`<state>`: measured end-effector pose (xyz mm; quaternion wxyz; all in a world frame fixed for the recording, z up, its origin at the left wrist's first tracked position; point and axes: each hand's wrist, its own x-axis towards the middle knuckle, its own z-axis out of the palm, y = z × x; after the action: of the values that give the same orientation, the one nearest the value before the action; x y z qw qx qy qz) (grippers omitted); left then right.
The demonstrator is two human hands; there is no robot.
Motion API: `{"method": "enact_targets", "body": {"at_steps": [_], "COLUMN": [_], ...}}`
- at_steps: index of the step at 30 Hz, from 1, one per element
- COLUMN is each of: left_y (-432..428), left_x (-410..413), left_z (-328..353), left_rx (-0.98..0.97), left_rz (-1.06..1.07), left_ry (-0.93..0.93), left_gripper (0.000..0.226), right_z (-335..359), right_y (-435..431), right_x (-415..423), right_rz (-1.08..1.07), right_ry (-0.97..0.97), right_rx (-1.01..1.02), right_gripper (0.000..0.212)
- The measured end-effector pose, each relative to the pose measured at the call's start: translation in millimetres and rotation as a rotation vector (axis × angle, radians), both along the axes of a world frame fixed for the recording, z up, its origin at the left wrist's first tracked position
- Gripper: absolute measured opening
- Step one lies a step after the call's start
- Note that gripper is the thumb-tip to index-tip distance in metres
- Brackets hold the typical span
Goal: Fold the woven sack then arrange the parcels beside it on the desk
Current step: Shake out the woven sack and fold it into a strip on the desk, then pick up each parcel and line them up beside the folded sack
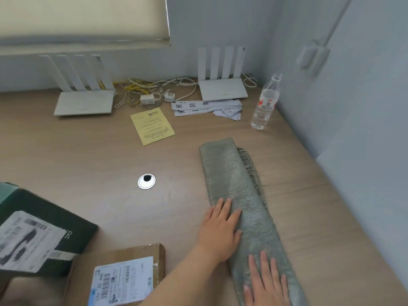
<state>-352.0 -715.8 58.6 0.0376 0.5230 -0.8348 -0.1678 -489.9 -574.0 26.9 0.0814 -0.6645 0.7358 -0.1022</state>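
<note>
Head view: counted one woven sack (229,173), folded into a long strip by the right edge of the desk (88,151). Pressed flat under left hand (218,230) and right hand (267,283), fingers straight, slightly spread. Counted two parcels at the near left corner: dark green parcel (33,202), brown parcel (123,253). Along the far edge, counted two routers (85,102) (223,89) and one bottle (265,104). Pale wood top, grey walls (364,107).

**Sack on the right, parcels at the near left**

The woven sack (240,195) lies lengthwise on the right of the desk (88,151). The left hand (218,230) and right hand (267,283) rest flat on its near end. Two parcels, the larger parcel (44,228) and the cardboard parcel (123,274), sit near left. A bottle (266,104) stands behind the sack.
</note>
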Motion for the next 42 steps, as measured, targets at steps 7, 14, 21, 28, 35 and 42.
{"method": "enact_targets", "body": {"at_steps": [7,14,21,28,35,42], "left_y": [1.1,77.5,223.3,293.4,315.1,290.7], "left_x": [9.2,97.9,264.6,327.9,323.8,301.0], "left_z": [18.0,78.8,100.2,106.8,130.9,130.1], "left_rx": [0.233,0.316,0.293,0.294,0.36,0.556], "left_rz": [0.011,0.165,0.571,0.671,0.425,0.348], "left_ry": [0.005,0.333,0.582,0.466,0.364,0.358], "left_gripper": [0.065,0.058,0.049,0.035,0.058,0.034], "right_z": [13.5,80.4,80.9,83.3,113.4,106.5], "right_y": [-7.2,-3.3,77.8,137.3,174.4,182.4], "right_x": [-1.5,35.7,140.9,199.7,229.5,246.5], "right_rz": [0.085,-0.073,-0.184,-0.385,-0.726,-0.862], "right_ry": [0.07,-0.18,-0.798,-0.891,-1.093,-1.328], "right_rx": [0.209,0.386,0.273,0.33,0.389,0.441], "right_gripper": [0.088,0.086,0.099,0.046,0.067,0.038]}}
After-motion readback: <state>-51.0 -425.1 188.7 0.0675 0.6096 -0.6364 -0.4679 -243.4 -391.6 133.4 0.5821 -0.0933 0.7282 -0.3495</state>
